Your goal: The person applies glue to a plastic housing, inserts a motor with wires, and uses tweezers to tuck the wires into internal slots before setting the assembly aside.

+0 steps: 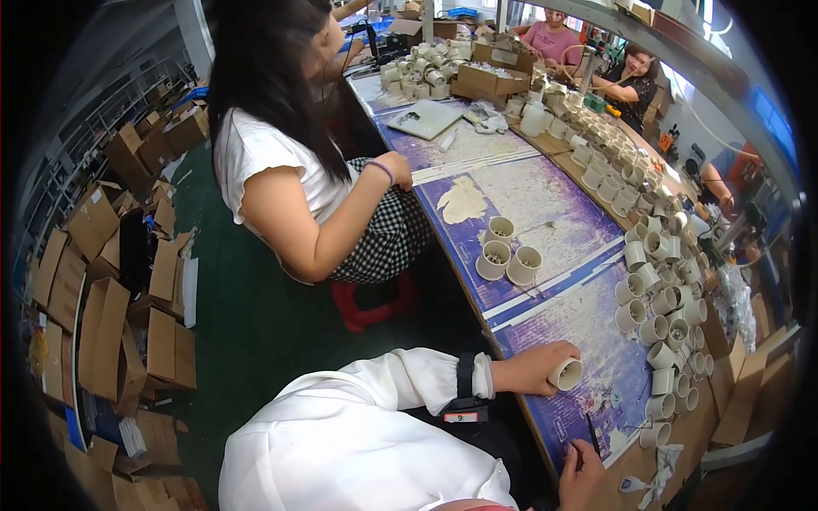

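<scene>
Our left hand (537,368), lower right of centre, grasps a small cream-coloured cylindrical cup (569,376), its fingers curled around the wall. The cup is tilted, with its open mouth facing right, and sits just above the near edge of the long counter (555,189), whose blue-purple covering is heavily stained with pale smears. Our right hand (581,479), at the lower edge of the frame, has its fingers bent beside the lower end of a slim black stick-like tool (593,433); we cannot tell whether it grips the tool or only touches it.

Near the middle of the frame we see a group of three upright cream cups (494,259) standing close together, with small dark bits inside. A pale, irregular dried patch (462,200) lies on the covering just beyond them. Along the right side we have a crowded heap of cream cylindrical cups (654,330), some upright and others on their sides, and below it a crumpled white cloth-like piece (662,479).

To our left a co-worker in a white top (271,170) sits on a red plastic stool (372,307). Farther up the counter are a flat whitish square board (426,119) and an open brown cardboard box (487,86). Many brown cardboard cartons (104,334) crowd the left side of the frame, beside the dark green floor (223,341).
</scene>
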Motion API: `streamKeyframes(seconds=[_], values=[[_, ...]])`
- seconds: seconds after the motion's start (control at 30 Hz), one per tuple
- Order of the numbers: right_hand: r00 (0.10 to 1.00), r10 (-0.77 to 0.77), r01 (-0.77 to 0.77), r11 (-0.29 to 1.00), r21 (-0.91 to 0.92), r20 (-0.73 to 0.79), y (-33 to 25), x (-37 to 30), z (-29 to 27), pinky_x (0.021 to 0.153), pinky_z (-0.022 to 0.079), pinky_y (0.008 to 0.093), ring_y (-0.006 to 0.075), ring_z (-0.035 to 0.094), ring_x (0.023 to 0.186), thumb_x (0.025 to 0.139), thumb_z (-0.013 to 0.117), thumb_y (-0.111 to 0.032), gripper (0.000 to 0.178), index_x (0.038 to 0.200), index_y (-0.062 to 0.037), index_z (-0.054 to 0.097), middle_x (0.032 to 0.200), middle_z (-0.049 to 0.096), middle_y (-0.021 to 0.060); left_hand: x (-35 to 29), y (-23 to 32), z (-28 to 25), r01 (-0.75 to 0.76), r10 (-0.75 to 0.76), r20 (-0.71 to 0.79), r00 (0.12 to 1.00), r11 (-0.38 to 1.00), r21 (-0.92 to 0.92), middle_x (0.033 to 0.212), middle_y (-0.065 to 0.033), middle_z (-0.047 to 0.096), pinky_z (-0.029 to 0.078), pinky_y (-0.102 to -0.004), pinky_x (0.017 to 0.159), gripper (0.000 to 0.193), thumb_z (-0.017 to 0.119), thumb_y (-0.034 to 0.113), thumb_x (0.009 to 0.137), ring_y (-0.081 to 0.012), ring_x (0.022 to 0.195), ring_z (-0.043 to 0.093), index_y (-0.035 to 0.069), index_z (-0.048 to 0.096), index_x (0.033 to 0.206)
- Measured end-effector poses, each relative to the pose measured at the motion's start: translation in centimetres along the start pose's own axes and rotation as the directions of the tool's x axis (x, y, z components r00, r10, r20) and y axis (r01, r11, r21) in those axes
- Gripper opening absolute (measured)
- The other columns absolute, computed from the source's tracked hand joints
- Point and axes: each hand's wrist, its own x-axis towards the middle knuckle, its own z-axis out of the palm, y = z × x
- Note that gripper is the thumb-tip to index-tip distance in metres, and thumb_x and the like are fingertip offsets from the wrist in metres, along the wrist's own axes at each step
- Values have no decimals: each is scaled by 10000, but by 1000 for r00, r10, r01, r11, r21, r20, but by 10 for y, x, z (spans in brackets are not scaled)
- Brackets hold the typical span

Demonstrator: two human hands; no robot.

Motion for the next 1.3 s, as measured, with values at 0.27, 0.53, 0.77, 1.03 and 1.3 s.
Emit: streamKeyframes(seconds=[0.27,0.53,0.77,1.03,1.3], values=[[1000,-9,9,1000,5,-4,-5,6,-4,838,536,418,384,664,992,1007,529,-296,307,1190,-89,661,1103,693,181,2,1,-3,4,-4,7,1000,1000,21,1125,-159,561,480,-403,863,654,819,99,661,-371,1048,569,76,486,1224],[999,48,-47,998,-33,22,-14,3,-6,830,540,425,390,666,979,1010,525,-308,300,1198,-117,661,1111,693,177,-1,3,-2,1,-1,11,1000,1000,22,1129,-160,559,480,-403,863,665,819,101,658,-373,1051,568,78,481,1230],[999,47,-46,998,-34,18,-14,5,-5,843,537,421,386,662,988,1007,533,-299,301,1193,-98,658,1111,691,176,0,3,-4,12,-12,4,1000,1000,23,1131,-160,560,483,-407,861,656,818,104,665,-373,1056,572,79,483,1229],[999,-38,39,999,24,-6,-7,7,0,853,535,417,385,661,1000,1007,531,-316,332,1205,-78,650,1131,683,194,0,1,-4,7,-7,-5,1000,999,32,1133,-158,562,488,-408,856,654,818,106,670,-369,1052,576,83,483,1231],[969,-107,129,988,87,-222,18,-10,22,757,524,371,330,674,818,902,627,-32,121,996,18,684,938,701,177,-1,6,1,41,-41,47,998,999,11,1126,-161,566,477,-408,892,616,822,107,665,-372,1048,572,63,513,1196]])
